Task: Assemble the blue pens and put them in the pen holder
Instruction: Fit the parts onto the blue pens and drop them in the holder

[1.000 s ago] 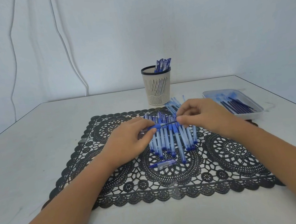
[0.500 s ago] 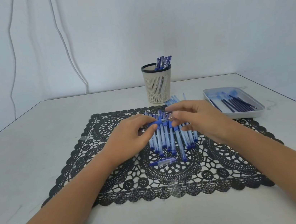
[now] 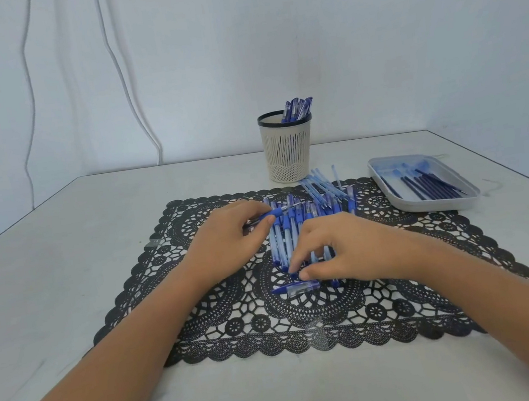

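With the left hand, grips a blue pen in curled fingers, point end toward the right. With the right hand, curls fingers down over the row of pen barrels; cannot tell whether anything is pinched. Just below those fingertips, a loose cap on the black lace mat. Farther back, a pen holder with pens inside, and a tray of refills to its right.
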Tool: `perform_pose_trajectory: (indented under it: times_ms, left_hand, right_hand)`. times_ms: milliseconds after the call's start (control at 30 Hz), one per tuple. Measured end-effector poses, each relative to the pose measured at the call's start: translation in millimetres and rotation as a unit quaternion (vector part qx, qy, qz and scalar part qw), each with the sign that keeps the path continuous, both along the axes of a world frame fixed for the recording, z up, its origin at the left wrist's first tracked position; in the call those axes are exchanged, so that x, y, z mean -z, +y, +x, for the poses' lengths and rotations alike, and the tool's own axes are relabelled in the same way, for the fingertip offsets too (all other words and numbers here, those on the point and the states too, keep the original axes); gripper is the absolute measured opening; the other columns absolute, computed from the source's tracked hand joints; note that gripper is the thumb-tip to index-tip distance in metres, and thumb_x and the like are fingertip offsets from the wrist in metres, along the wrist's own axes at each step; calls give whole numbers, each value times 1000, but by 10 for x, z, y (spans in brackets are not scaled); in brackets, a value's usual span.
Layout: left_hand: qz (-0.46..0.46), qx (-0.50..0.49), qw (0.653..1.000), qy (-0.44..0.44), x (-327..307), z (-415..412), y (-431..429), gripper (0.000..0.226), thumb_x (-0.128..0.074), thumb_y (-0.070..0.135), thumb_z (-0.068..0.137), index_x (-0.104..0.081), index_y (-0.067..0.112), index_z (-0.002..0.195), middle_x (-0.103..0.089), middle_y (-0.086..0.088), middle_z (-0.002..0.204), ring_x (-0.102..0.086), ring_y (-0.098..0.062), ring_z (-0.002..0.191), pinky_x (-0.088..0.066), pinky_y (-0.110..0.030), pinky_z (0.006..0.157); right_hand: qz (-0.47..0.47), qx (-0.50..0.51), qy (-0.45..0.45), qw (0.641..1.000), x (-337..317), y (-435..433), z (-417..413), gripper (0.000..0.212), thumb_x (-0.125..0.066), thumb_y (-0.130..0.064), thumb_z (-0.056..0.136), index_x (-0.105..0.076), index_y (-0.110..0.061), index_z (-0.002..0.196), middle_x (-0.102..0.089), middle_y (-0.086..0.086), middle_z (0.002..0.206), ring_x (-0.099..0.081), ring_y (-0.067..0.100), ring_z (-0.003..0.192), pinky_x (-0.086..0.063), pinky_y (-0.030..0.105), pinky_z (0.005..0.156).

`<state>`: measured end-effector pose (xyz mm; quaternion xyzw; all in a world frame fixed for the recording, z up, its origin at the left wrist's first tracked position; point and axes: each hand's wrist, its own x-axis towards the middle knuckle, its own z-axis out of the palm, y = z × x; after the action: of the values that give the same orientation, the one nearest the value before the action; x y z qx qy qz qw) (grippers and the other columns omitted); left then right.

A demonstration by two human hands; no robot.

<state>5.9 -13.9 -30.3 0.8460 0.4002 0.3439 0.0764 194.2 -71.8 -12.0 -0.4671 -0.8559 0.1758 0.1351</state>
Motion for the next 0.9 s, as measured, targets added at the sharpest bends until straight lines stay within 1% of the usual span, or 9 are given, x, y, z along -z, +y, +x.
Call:
perform_pose_trajectory:
  times_ms: [67, 167, 233, 300, 367, 433, 500, 767, 900]
  left_hand:
    - [2, 0, 1000, 1, -2, 3, -3, 23, -55, 29, 91, -66, 16, 106, -64, 10, 91, -59, -9, 83, -48, -25, 76]
    - [1, 0, 1000, 7, -8, 2, 0, 24, -55, 29, 91, -66, 16, 107, -63, 11, 90, -59, -9, 83, -47, -23, 75]
    - [-2, 2, 1000, 7, -9, 0, 0, 23, -55, 29, 91, -66, 16, 107, -62, 12, 90, -58, -7, 82, -46, -20, 74]
    - [-4, 8, 1000, 5, -6, 1, -2, 23, -54, 28, 91, -66, 17, 107, -60, 17, 87, -56, 1, 81, -43, -13, 71]
    - [-5, 14, 1000, 3, -3, 7, -8, 23, -54, 29, 91, -66, 17, 107, -55, 24, 84, -54, 6, 80, -40, -8, 70]
    - [-2, 19, 1000, 2, -3, 15, -15, 23, -54, 29, 91, -66, 17, 107, -54, 25, 84, -55, 5, 80, -43, -13, 71]
    - [1, 21, 1000, 5, -9, 24, -23, 23, -54, 30, 91, -66, 17, 107, -55, 25, 83, -57, -1, 80, -46, -19, 73]
    - [11, 42, 999, 7, 4, 44, -23, 24, -53, 34, 91, -66, 19, 104, -60, 17, 85, -58, -4, 78, -49, -25, 71]
    - [28, 58, 998, 13, 12, 63, -44, 40, -41, 48, 87, -66, 21, 103, -60, 19, 85, -58, -4, 76, -49, -25, 68]
  right_hand:
    - [6, 5, 15, 1000, 4, -2, -2, 9, -64, -28, 85, -70, -30, 93, -58, -13, 92, -53, -1, 81, -42, 14, 77]
    - [11, 57, 106, 993, -22, 11, 15, 7, -63, -24, 85, -67, -29, 89, -64, -15, 83, -58, -5, 76, -42, 4, 68]
    - [30, 124, 190, 973, -32, 60, 60, 8, -64, -22, 85, -65, -30, 86, -66, -13, 82, -61, -1, 76, -44, 6, 68]
    - [48, 178, 274, 944, -30, 113, 111, 11, -65, -18, 84, -65, -29, 82, -67, -8, 81, -63, 6, 78, -48, 13, 73]
    - [54, 207, 312, 926, -24, 139, 141, 10, -66, -17, 84, -65, -26, 82, -68, -6, 79, -63, 6, 75, -48, 11, 70]
    - [57, 217, 323, 919, -16, 149, 150, 7, -65, -16, 84, -67, -23, 86, -68, -5, 78, -60, 1, 68, -44, 3, 61]
    - [59, 218, 330, 917, -12, 157, 152, 6, -66, -16, 84, -67, -22, 86, -67, -5, 77, -59, -1, 65, -42, 1, 58]
    - [55, 193, 324, 925, -2, 149, 120, 10, -68, -17, 83, -68, -27, 81, -69, -5, 77, -64, 6, 75, -48, 12, 70]
    - [43, 176, 292, 939, -8, 134, 100, 14, -61, -23, 88, -66, -25, 75, -65, -9, 67, -58, -3, 61, -45, 8, 63]
